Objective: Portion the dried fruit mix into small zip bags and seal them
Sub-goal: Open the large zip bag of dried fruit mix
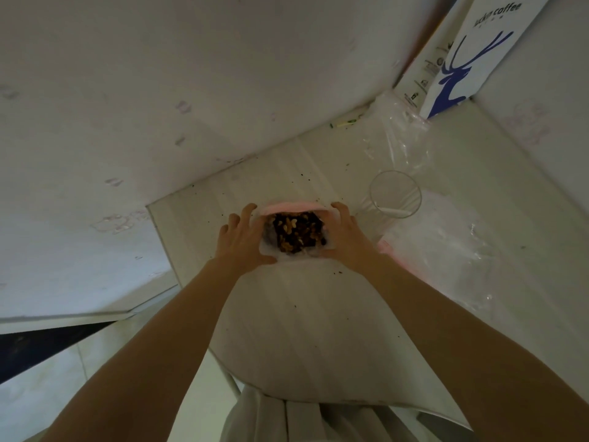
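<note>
A small clear zip bag [296,232] with a pink top strip lies on the white table [302,314], filled with dark dried fruit and pale nuts. My left hand [243,239] rests against the bag's left side, thumb curled under its lower corner and fingers spread along the edge. On the opposite side my right hand [345,234] holds the bag, its fingers wrapped over the upper right corner.
A clear glass cup [395,194] with a white spoon stands right of the bag. Crumpled clear plastic bags [439,237] lie at the right, and more plastic [401,129] behind. A white coffee paper bag [471,55] leans in the corner. Walls close in left and back. Crumbs dot the table.
</note>
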